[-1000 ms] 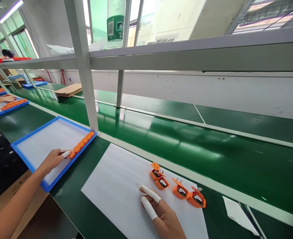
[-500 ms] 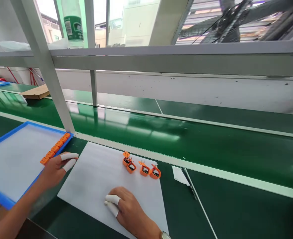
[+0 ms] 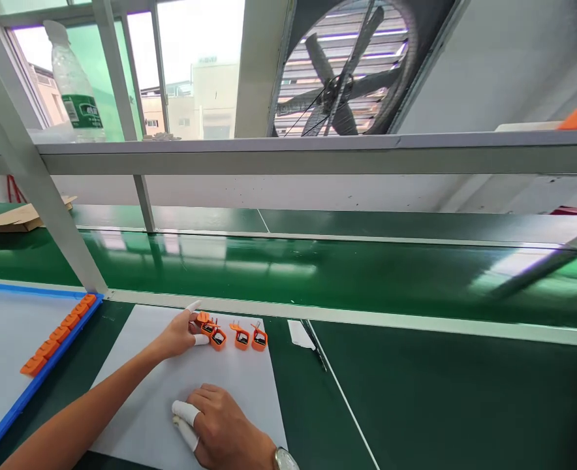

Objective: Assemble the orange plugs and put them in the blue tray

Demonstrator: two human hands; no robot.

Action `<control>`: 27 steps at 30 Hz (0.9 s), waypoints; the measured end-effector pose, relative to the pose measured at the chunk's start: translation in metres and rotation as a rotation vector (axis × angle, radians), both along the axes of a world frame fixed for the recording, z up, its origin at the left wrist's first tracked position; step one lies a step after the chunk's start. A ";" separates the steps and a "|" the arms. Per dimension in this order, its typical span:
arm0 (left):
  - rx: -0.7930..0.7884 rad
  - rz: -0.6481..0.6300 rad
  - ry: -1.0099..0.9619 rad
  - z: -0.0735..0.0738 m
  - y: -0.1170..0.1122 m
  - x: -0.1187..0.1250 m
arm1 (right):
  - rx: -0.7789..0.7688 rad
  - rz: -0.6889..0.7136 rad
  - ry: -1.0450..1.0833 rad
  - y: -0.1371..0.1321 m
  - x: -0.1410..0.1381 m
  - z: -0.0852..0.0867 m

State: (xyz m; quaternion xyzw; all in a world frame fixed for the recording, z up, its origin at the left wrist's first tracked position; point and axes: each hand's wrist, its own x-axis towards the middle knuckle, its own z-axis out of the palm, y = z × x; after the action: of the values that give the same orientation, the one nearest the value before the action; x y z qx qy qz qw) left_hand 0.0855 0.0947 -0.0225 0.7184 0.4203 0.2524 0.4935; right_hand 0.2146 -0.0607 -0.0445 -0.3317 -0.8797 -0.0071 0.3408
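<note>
Several small orange plastic housings with open lids and dark inner parts stand along the far side of a white sheet (image 3: 171,391). My left hand (image 3: 175,336), with white finger cots, reaches the leftmost orange housing (image 3: 204,320); thumb and index finger are spread at its left side. Close beside it stands a second orange housing (image 3: 218,338). Farther right are a third housing (image 3: 241,338) and a fourth housing (image 3: 260,338). My right hand (image 3: 224,421) rests over the near part of the sheet, cot-covered thumb and index finger closed together, nothing visible between them.
At left lies a blue-rimmed tray (image 3: 44,385) with a row of orange pieces (image 3: 59,334) along its right edge. A slanting metal post (image 3: 48,183) rises behind it. A white scrap (image 3: 301,334) and a dark pen-like object (image 3: 320,352) lie right of the sheet. A green belt (image 3: 367,281) runs behind.
My left hand has moved right, from beside the tray's edge to the leftmost orange housing. My right hand stays closed over the sheet. The camera view has turned right and up.
</note>
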 end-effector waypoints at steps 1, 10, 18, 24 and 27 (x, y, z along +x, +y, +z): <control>-0.013 0.010 -0.014 0.003 0.001 -0.004 | -0.005 -0.003 0.019 0.000 0.001 0.000; -0.449 -0.104 -0.457 0.049 -0.053 -0.057 | -0.314 -0.237 0.724 0.011 0.012 0.027; -0.207 -0.203 -0.190 0.032 -0.088 -0.054 | -0.490 -0.117 0.730 0.018 0.012 0.028; -0.333 -0.155 -0.310 0.025 -0.090 -0.057 | -0.524 -0.200 0.743 0.017 0.012 0.018; -0.355 -0.105 -0.357 0.023 -0.092 -0.053 | -0.636 -0.247 0.806 0.013 0.008 0.016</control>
State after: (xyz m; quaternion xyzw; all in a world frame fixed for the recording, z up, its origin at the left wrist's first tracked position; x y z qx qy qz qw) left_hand 0.0324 0.0024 0.0001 0.5852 0.3264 0.2716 0.6908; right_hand 0.2227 -0.0480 -0.0286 -0.4965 -0.5920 0.3478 0.5311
